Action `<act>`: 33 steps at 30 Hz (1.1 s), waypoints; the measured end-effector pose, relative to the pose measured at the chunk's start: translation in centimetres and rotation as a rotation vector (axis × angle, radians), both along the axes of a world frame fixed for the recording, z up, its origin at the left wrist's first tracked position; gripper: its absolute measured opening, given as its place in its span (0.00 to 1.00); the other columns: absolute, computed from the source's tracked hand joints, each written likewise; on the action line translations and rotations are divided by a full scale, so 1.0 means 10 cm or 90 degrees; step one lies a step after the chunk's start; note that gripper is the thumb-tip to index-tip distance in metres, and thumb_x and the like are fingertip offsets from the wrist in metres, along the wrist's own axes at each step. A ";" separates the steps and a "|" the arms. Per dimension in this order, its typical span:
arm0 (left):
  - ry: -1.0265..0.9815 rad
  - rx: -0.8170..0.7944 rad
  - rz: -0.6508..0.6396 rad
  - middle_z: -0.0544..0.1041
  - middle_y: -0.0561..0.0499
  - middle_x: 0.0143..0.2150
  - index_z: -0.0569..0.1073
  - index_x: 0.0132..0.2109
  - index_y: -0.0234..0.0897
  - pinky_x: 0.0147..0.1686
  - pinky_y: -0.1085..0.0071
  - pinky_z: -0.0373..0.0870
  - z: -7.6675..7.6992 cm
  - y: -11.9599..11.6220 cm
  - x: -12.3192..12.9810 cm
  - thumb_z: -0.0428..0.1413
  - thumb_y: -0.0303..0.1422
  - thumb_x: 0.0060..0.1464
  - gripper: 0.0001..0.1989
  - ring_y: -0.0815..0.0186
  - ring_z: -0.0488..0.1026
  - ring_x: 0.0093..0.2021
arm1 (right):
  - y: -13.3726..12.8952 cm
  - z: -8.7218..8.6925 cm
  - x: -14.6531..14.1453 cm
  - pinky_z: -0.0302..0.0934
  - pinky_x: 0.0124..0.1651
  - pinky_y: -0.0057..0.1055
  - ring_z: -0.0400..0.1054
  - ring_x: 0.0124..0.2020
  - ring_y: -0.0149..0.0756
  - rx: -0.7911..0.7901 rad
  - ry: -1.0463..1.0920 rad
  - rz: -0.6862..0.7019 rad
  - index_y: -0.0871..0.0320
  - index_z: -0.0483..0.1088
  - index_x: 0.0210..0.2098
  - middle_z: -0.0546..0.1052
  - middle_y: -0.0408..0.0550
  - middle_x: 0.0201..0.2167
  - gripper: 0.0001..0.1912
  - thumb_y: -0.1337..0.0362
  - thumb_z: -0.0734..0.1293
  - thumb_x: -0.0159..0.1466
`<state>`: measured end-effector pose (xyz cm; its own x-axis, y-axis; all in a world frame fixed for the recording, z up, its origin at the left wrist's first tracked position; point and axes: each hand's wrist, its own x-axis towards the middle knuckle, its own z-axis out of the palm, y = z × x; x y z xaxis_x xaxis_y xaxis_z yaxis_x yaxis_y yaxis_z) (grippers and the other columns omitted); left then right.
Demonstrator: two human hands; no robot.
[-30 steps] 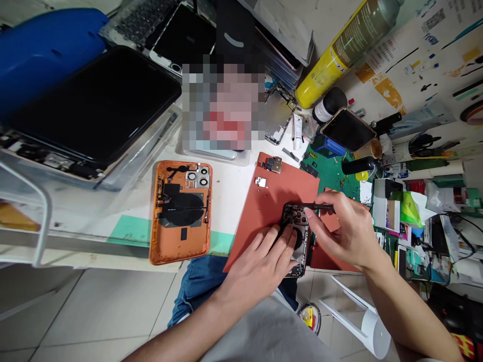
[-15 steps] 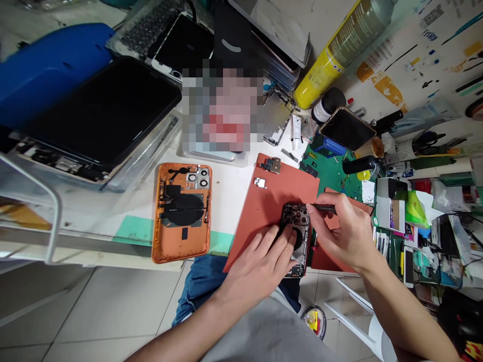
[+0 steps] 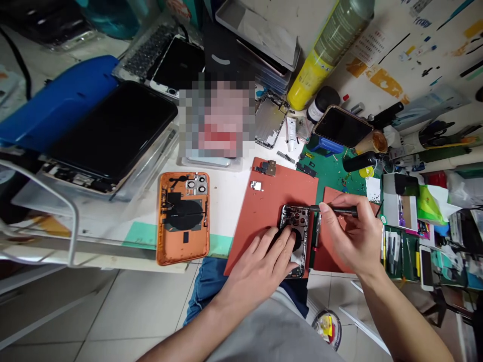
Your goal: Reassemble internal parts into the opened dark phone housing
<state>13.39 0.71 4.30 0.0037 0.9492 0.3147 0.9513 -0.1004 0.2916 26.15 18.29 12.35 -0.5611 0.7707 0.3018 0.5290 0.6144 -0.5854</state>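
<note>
Open phone casing (image 3: 296, 216) lying flat on an orange-red mat (image 3: 264, 216) — left hand (image 3: 252, 271) spread, its fingers pressing the casing down; right hand (image 3: 352, 236) pinching a small screwdriver (image 3: 335, 210) at the casing's top edge — casing probably light, stiff and slippery, its back likely fragile, best held by the rim.

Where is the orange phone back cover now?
In the head view, the orange back cover lies on the white bench, left of the red mat.

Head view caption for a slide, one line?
Left hand pins an opened phone housing on a red mat; right hand holds a black screwdriver to it.
</note>
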 end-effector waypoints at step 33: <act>-0.227 -0.152 -0.159 0.82 0.49 0.46 0.77 0.46 0.42 0.45 0.64 0.75 0.57 1.40 -0.21 0.46 0.36 0.78 0.15 0.60 0.81 0.45 | -0.99 -0.33 1.03 0.67 0.29 0.26 0.73 0.23 0.32 -0.558 0.487 -0.424 0.52 0.68 0.41 0.79 0.41 0.26 0.20 0.49 0.79 0.66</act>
<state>11.28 14.76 9.95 0.1712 0.9789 0.1115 0.7434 -0.2026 0.6374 36.43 8.43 9.02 0.0803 0.9286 -0.3622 -0.0565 -0.3585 -0.9318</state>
